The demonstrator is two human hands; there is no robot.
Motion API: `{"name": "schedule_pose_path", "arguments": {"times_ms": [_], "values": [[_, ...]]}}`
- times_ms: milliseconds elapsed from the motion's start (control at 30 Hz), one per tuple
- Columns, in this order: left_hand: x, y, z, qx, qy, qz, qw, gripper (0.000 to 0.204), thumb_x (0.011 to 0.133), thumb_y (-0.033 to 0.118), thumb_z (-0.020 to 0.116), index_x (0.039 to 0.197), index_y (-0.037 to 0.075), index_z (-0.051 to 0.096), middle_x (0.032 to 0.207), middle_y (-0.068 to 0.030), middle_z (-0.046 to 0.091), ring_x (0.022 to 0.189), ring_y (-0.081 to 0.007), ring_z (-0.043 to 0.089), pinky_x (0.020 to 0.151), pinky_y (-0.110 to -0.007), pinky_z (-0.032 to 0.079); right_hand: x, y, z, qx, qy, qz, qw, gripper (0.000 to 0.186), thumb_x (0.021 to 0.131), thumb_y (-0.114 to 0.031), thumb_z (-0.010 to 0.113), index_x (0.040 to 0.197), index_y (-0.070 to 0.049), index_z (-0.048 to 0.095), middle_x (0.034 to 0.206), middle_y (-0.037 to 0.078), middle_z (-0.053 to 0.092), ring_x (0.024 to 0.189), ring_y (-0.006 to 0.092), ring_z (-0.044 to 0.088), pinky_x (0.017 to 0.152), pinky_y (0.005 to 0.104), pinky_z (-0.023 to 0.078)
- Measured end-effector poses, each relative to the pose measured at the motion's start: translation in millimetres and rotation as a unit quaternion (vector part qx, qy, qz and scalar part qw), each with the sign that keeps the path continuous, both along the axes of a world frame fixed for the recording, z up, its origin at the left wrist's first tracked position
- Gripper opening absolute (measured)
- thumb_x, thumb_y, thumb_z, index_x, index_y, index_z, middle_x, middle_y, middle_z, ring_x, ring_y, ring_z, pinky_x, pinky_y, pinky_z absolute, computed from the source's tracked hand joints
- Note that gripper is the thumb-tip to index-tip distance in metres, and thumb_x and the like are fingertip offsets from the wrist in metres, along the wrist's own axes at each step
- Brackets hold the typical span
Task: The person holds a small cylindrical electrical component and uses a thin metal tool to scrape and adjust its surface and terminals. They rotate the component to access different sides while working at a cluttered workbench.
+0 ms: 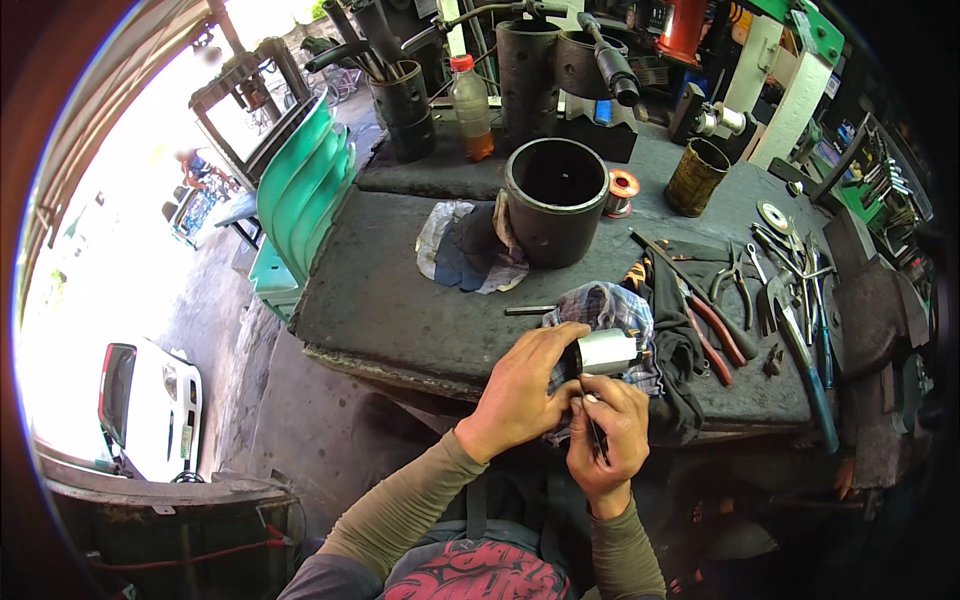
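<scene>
My left hand [522,388] is closed around the dark end of a short silver metal cylinder [607,350]. The cylinder lies on its side, with small brass-coloured bits at its right end. Just below it, my right hand [612,432] is closed in a pinch on a thin dark rod [598,440], which may be a tool; its kind does not show. My fingertips meet at the cylinder's near edge and hide the contact point. Beneath the cylinder a checked cloth [640,305] is bunched on the workbench [400,310].
Pliers with red handles [712,345], wrenches and cutters lie on the right, beside a dark cloth [680,395]. Farther back stand a wide black pipe section [556,215], a solder spool [621,190], a rusty can [697,178] and a bottle [471,110]. Sandpaper [468,250] lies left of the pipe.
</scene>
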State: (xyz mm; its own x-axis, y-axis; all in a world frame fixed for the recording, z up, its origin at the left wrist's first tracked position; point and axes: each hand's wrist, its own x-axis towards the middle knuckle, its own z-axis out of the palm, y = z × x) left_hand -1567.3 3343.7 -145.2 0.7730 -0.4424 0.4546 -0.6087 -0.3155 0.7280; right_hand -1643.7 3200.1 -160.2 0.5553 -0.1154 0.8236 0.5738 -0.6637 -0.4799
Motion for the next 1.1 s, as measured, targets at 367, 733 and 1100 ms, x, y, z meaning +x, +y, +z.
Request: {"name": "schedule_pose_path", "arguments": {"times_ms": [367,733,1100], "values": [[-0.6,-0.4,0.6,-0.002,-0.012,0.002,1.0,0.067,0.081,0.005,0.082,0.145,0.005,0.062,0.139,-0.0164,0.069,0.13,-0.0396,0.064,0.111,-0.048,0.051,5.4,-8.6,-4.0,-0.019,0.007,-0.029,0.999,0.033,0.082,0.009,0.083,0.109,-0.001,0.069,0.113,0.018,0.075,0.101,0.037,0.074,0.09,0.0454,0.059],[0.1,-0.5,-1.2,-0.009,-0.014,0.004,1.0,0.068,0.08,0.003,0.082,0.144,0.005,0.063,0.139,-0.0168,0.069,0.129,-0.0397,0.065,0.111,-0.047,0.052,3.8,-15.3,14.1,-0.121,0.024,-0.04,0.992,0.028,0.084,0.009,0.08,0.106,-0.002,0.067,0.118,0.02,0.078,0.101,0.0367,0.074,0.087,0.0444,0.056],[1.2,-0.6,-3.9,-0.014,-0.017,0.002,1.0,0.066,0.08,0.003,0.082,0.144,0.005,0.063,0.139,-0.0163,0.069,0.128,-0.0394,0.065,0.11,-0.048,0.053,13.4,-18.4,11.1,-0.166,-0.016,-0.004,0.986,0.029,0.085,0.009,0.077,0.109,0.0,0.063,0.114,0.021,0.077,0.094,0.0356,0.073,0.084,0.0462,0.054]]}}
